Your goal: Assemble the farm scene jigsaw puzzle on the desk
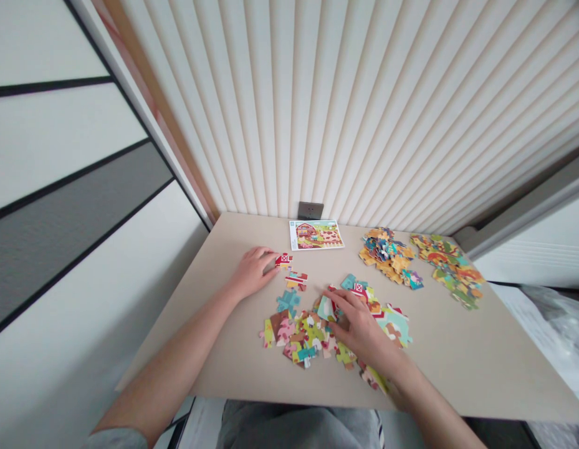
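Note:
My left hand (254, 272) rests on the table with its thumb and fingertips closed at the left edge of a red barn puzzle piece (283, 260). Just below it lies another red and white puzzle piece (296, 280), and nearer to me a teal puzzle piece (288, 302). Over a loose heap of farm puzzle pieces (312, 330), my right hand (357, 319) grips a pale teal and red puzzle piece (325, 308) between thumb and fingers. Its palm hides part of the heap.
A farm picture card (317, 235) lies at the back, below a dark wall socket (310, 210). To the right are a pile of orange and blue puzzle pieces (387, 255) and a spread of green and orange pieces (450, 268). A ribbed wall (308, 112) borders the table (457, 362).

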A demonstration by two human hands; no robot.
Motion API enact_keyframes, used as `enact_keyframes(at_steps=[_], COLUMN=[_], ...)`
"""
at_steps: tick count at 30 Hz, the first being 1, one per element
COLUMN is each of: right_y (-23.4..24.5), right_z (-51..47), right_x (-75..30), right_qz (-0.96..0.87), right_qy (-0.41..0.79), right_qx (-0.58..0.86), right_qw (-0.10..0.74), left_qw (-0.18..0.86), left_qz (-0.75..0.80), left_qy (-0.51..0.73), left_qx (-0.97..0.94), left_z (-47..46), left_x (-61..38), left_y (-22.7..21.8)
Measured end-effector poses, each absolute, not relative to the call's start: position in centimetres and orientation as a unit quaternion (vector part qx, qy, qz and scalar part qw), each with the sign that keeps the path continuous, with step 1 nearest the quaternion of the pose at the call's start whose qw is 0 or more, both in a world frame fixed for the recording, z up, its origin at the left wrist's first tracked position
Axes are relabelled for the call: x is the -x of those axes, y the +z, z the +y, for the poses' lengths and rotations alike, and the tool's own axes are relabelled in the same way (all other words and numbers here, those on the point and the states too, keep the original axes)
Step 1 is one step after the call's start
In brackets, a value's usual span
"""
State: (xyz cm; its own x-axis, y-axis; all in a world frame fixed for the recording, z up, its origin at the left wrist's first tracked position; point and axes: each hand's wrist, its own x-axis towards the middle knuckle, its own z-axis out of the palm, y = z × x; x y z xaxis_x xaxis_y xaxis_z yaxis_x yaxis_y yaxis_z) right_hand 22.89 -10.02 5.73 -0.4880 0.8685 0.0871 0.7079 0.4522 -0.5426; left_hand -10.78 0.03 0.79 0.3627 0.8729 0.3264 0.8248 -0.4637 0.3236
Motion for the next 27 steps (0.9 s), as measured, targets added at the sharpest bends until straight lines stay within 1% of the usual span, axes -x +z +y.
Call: enact_keyframes(at_steps=[4, 8, 13, 17, 23, 27], right_y=[5.9, 5.7, 4.6, 4.4, 6.1, 5.9], right_z=[-10.2, -10.3, -10.4, -11.3, -13.4, -13.8], right_x=[-23.5, -24.4, -27.1, -27.5, -23.6, -22.2], right_qz=[-0.826, -0.821, -0.809, -0.813, -0.872, -0.873], right_qy=[0.234, 0.212, 0.114, 0.067, 0.132, 0.134], right_qx=[0.483, 0.496, 0.544, 0.547, 0.437, 0.439], right_qw=[0.174, 0.185, 0.189, 0.19, 0.176, 0.164], left_qw=[0.049, 0.032, 0.114, 0.143, 0.147, 0.148], left_qz=[0.519, 0.507, 0.415, 0.435, 0.477, 0.479], left_qy=[0.237, 0.256, 0.183, 0.175, 0.196, 0.195], left_qx=[-0.82, -0.822, -0.884, -0.872, -0.844, -0.843], left_z=[0.0, -2.0, -9.0, -13.6, -14.6, -14.9], left_x=[10.6, 9.1, 4.9, 1.9, 0.1, 0.6], left_y=[1.2, 3.6, 6.8, 6.2, 4.1, 3.9])
